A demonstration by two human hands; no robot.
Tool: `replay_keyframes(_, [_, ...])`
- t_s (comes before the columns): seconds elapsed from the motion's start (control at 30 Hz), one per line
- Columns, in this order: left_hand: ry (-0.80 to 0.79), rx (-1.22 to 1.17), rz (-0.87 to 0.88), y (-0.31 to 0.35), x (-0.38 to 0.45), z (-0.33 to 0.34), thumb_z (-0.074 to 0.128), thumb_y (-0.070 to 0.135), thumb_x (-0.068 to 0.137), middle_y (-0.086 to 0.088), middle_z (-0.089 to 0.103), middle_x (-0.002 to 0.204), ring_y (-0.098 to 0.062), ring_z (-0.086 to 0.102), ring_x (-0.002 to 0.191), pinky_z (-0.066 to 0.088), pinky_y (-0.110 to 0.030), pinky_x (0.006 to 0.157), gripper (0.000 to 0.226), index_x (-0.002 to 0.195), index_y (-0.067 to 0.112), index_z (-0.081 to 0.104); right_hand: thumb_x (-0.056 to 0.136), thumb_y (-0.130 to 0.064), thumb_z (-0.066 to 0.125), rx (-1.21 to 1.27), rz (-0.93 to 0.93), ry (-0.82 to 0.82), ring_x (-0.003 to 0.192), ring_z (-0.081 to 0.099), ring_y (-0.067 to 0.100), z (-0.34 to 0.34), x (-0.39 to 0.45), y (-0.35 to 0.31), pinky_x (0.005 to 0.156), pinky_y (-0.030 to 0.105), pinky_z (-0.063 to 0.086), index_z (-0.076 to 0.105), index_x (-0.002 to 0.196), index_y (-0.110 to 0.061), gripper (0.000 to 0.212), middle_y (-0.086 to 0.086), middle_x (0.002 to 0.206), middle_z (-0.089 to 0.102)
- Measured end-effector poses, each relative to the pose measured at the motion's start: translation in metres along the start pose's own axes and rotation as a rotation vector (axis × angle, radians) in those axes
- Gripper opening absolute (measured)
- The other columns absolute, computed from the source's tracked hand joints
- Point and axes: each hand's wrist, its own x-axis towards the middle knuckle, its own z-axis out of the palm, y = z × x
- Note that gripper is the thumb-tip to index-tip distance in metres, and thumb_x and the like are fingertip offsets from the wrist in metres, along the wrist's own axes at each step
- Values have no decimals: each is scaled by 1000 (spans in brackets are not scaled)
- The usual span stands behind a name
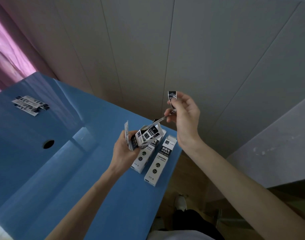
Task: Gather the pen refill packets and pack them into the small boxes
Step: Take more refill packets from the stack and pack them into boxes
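My left hand (124,149) grips a small black-and-white box (145,135) above the blue table (65,170), its open end tilted up and to the right. My right hand (184,111) pinches a pen refill packet (171,101) above it, the packet's lower end pointing at the box's opening. Two more small boxes lie on the table near its right edge, one (144,158) partly under my left hand and one (159,163) to its right, its far end flap open. A small pile of refill packets (29,104) lies at the table's far left.
A round cable hole (48,144) sits in the table's middle left. The table's right edge drops to a wooden floor where a shoe (180,203) shows. A panelled wall stands behind, a pink curtain (8,54) at left and a grey surface (278,149) at right.
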Motion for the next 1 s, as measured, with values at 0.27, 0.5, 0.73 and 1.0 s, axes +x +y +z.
replay_keyframes(0.27, [-1, -3, 11, -2, -4, -4, 68, -6, 77, 20, 62, 98, -6, 63, 99, 49, -16, 79, 52, 119, 24, 69, 99, -5, 62, 22, -60, 131, 60, 64, 19, -1, -3, 18, 49, 26, 51, 62, 116, -4, 17, 6, 87, 69])
replay_keyframes(0.5, [22, -36, 34, -1, -8, -1, 70, -5, 79, 11, 65, 100, -8, 65, 97, 52, -21, 78, 49, 118, 25, 68, 100, -5, 61, -67, -144, -8, 72, 68, 27, 1, -21, 38, 54, 30, 55, 58, 105, -10, 8, 5, 87, 67])
replay_keyframes(0.73, [49, -17, 43, 0, -13, 3, 76, 0, 82, 9, 68, 101, -11, 66, 92, 57, -34, 74, 46, 117, 26, 63, 98, 2, 59, 2, 7, -37, 83, 73, 29, -9, -19, 43, 63, 32, 60, 57, 116, 0, 18, 14, 93, 68])
replay_keyframes(1.0, [43, -6, 62, 0, -12, 10, 74, -2, 80, 11, 69, 100, -13, 68, 90, 58, -41, 70, 49, 117, 28, 62, 93, 16, 57, -86, -49, -225, 103, 72, 31, -20, -26, 42, 81, 32, 61, 53, 134, -3, 46, 25, 112, 64])
